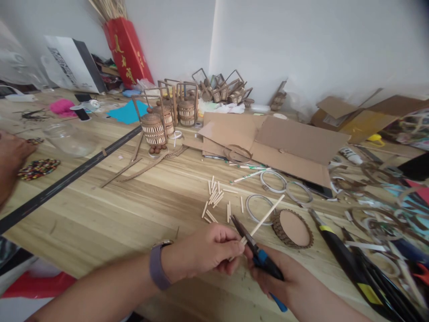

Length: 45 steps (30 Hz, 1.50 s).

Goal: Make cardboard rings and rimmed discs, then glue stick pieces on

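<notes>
My left hand [214, 250], with a watch on its wrist, pinches the near end of a thin pale wooden stick [268, 215]. My right hand [281, 273] is wrapped round blue-and-black pliers [264, 259], whose dark jaws lie across the stick close to my left fingertips. Whether the jaws are fully closed on it, I cannot tell. Beyond my hands, several short cut stick pieces [214, 197] lie loosely on the table. A round scallop-edged brown piece [293, 228] with a flat tan top rests just past the pliers, next to a white ring [256, 208].
Small lidded baskets [153, 127] with tall handles stand at the back. Flattened cardboard [291, 138] lies right of them. Black-and-yellow-handled tools [348, 264] and strips crowd the right side. At far left, another person's hand [13, 152] is near multicoloured beads [39, 170] and a jar [69, 139].
</notes>
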### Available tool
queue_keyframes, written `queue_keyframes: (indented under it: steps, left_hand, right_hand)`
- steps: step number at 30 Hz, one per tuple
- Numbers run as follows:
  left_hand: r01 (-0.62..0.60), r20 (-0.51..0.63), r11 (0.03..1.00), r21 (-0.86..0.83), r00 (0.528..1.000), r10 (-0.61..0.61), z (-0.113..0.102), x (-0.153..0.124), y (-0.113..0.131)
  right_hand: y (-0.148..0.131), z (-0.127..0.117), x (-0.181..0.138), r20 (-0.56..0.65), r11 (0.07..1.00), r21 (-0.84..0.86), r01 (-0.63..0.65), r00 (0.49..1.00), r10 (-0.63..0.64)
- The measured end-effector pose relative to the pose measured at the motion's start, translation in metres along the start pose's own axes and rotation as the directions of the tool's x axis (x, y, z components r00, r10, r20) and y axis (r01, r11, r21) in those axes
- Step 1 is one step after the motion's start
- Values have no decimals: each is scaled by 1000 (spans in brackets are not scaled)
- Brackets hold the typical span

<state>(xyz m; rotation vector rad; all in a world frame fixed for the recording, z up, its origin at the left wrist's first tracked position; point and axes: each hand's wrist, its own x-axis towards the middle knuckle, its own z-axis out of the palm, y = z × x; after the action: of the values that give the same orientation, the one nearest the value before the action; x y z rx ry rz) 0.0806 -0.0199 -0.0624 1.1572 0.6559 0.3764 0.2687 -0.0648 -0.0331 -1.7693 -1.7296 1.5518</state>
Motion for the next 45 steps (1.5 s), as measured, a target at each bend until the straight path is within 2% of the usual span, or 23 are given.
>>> queue_keyframes:
  steps: [3,6,8,10,11,12,13,15,16,17,21,22,24,26,28,29,33,36,41,43,45]
  left_hand:
    - [-19,-13,1000,21,1000,20,-1,0,2]
    - [-98,-52,995,17,994,99,-3,-1,7]
    - [-157,-144,988,4,977,156,-6,-2,12]
    - [-176,-258,983,45,949,181,-9,-2,14]
    - [-161,-291,982,95,939,182,-9,-2,14]
    - [-130,-301,979,155,938,172,-10,-2,14]
    - [-90,-287,972,215,946,151,-10,-2,13]
    - [-20,-229,947,322,968,98,-8,-2,10]
    - [-3,-204,929,370,975,85,-7,-1,9]
    - [2,-191,908,418,978,86,-6,-1,8]
    - [-23,-191,793,609,966,174,-5,1,3]
    - [-30,-199,764,644,959,204,-5,1,2]
    - [-49,-238,695,718,920,311,-4,1,0]
    - [-75,-258,580,811,845,469,-2,1,0]
    - [-88,-207,434,897,784,586,1,1,-1]
    - [-89,-165,369,925,780,603,2,1,-1]
    - [-32,-79,210,977,863,499,5,2,-2]
    - [18,-88,157,987,890,448,8,2,-2]
    - [75,-134,153,985,893,430,16,1,0]
    - [84,-150,172,981,896,418,19,1,1]
    - [97,-181,214,972,889,420,18,1,2]
  right_hand:
    - [-5,-1,1,9,1000,20,24,1000,-24]
    - [-8,-5,-4,-27,994,88,62,998,-60]
    - [-4,-10,-8,-69,994,72,81,995,-76]
    - [5,-15,-10,-191,993,-56,105,975,-114]
    - [10,-18,-8,-290,978,-162,134,941,-177]
    - [14,-21,-6,-394,943,-283,174,875,-280]
    - [19,-22,-2,-469,887,-409,213,785,-405]
    - [24,-23,8,-485,739,-613,279,606,-631]
    - [25,-22,14,-449,676,-672,302,560,-697]
    - [26,-21,20,-408,636,-703,319,552,-727]
    - [33,-12,36,-315,643,-705,300,680,-662]
    - [36,-11,37,-318,650,-707,280,695,-645]
    - [42,-9,36,-337,649,-720,246,693,-637]
    - [45,-7,34,-363,648,-726,232,671,-647]
    - [45,-6,32,-400,656,-723,217,643,-653]
    - [44,-5,31,-415,662,-719,211,633,-654]
    - [37,0,29,-455,678,-708,198,606,-652]
    - [35,4,29,-455,663,-725,184,595,-663]
    - [36,13,29,-465,601,-794,93,545,-698]
    - [36,16,29,-465,594,-801,75,547,-696]
    - [35,14,28,-478,636,-764,111,565,-672]
